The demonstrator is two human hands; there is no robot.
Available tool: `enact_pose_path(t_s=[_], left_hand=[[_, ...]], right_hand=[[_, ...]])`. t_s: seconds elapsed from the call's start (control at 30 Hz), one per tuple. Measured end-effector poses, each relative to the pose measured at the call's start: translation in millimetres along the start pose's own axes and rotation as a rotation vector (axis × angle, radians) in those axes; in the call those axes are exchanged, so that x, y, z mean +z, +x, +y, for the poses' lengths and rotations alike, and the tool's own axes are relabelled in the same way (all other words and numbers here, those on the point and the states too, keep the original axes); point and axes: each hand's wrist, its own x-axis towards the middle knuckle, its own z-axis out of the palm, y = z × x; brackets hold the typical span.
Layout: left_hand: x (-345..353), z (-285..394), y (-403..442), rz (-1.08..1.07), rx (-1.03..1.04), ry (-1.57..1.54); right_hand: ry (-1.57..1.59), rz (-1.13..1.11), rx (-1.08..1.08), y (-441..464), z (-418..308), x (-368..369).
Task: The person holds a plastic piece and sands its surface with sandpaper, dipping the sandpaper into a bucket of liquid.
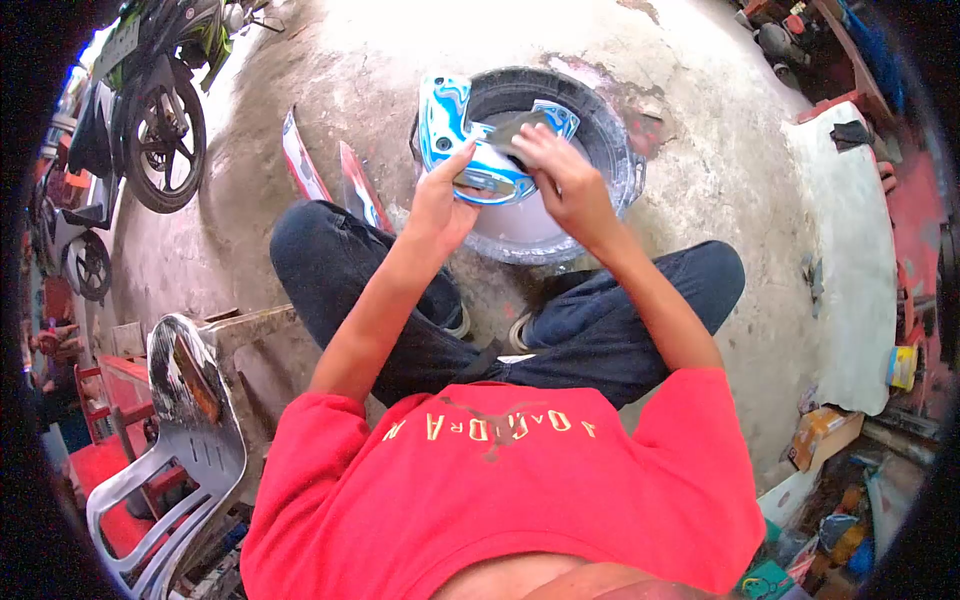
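Observation:
My left hand [447, 200] is closed on the lower left edge of a blue and white patterned panel [440, 110], with the thumb on its face. The panel is held above a round black tub [625, 130] with pale, cloudy liquid [520, 222] in it. My right hand [562, 180] is at the panel's right side, its fingers over a dark grey flat piece [515, 130]. Blur hides part of those fingertips, and what the dark piece is cannot be made out.
Two red and white panels [303, 165] lie on the floor left of the tub. Motorcycles [165, 140] stand at the upper left. A grey plastic chair [200, 450] is at the lower left. A long pale panel [850, 270] and a cardboard box [828, 437] are at the right.

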Motion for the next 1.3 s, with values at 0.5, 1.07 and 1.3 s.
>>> enact_pose_path(t_s=[0.5,1.07,1.3], left_hand=[[-8,-20,-41,0.181,0.175,0.102],[-17,-37,-44,0.163,0.251,0.165],[-5,-37,-45,0.056,0.239,0.081]], right_hand=[[-0.043,-0.133,-0.166,-7,-19,-6],[-0.109,-0.132,-0.107,-27,-2,12],[-0.157,0.025,0.065,-5,26,-1]])
